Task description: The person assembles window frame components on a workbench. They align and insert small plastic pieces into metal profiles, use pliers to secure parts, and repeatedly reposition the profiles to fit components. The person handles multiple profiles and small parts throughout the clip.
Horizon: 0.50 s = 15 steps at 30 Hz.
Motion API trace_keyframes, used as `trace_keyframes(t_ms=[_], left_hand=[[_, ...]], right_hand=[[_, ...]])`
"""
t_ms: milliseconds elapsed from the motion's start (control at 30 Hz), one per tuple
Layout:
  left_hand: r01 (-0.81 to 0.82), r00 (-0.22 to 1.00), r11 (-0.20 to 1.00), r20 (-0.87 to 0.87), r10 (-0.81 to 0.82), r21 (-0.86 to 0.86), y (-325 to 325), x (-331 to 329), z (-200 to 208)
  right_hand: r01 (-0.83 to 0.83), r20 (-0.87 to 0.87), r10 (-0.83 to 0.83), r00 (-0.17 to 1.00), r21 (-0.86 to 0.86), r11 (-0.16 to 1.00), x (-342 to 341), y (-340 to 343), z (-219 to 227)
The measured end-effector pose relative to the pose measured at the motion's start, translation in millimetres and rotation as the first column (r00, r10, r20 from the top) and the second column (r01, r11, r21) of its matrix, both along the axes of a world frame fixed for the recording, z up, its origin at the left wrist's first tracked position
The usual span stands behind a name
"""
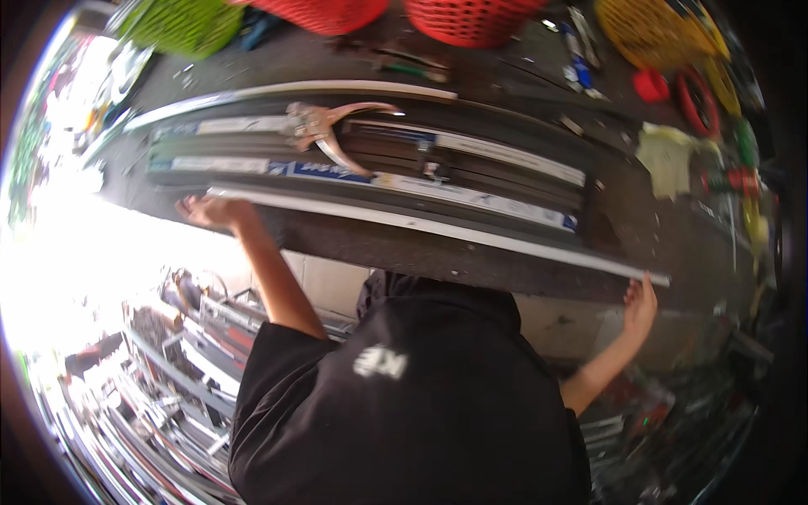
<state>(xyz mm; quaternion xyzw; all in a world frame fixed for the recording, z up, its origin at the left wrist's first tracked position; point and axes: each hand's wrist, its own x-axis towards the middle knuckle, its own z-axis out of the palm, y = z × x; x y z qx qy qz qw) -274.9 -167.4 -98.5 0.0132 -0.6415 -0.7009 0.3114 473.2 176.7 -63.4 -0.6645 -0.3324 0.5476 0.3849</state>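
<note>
A long white strip [421,224] slants along the near side of the dark worktable, its right end lower in the picture. Beside the strip's left end is my left hand [212,212], fingers stretched out to the left and somewhat apart. At the strip's right end, the bent fingers of my right hand [641,305] pinch its near edge. Just beyond the strip lie dark channel-like lengths with blue-and-white labelled strips [480,200]. Pliers with curved, copper-coloured handles [324,135] rest across them, and a small metal piece [435,171] sits nearby.
Green [181,25], red [471,18] and yellow [648,34] baskets line the far side. Another pale strip [337,87] lies behind the pliers. Yellowish paper [665,160] and a red tape ring [697,103] are at right. Metal lengths [160,396] fill the lower left.
</note>
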Motion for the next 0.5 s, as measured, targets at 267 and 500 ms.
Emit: trace_keyframes(t_ms=[267,500], left_hand=[[-0.071,0.994,0.995,-0.074,0.075,0.066,1.0,-17.2,-1.0],[-0.253,0.89,0.929,-0.442,0.114,-0.269,59.1,71.5,59.1]], right_hand=[[0.036,-0.038,-0.033,0.999,0.067,0.997,-28.9,-28.7,13.6],[-0.348,0.216,0.369,0.904,-0.13,0.929,-15.8,-13.8,68.8]])
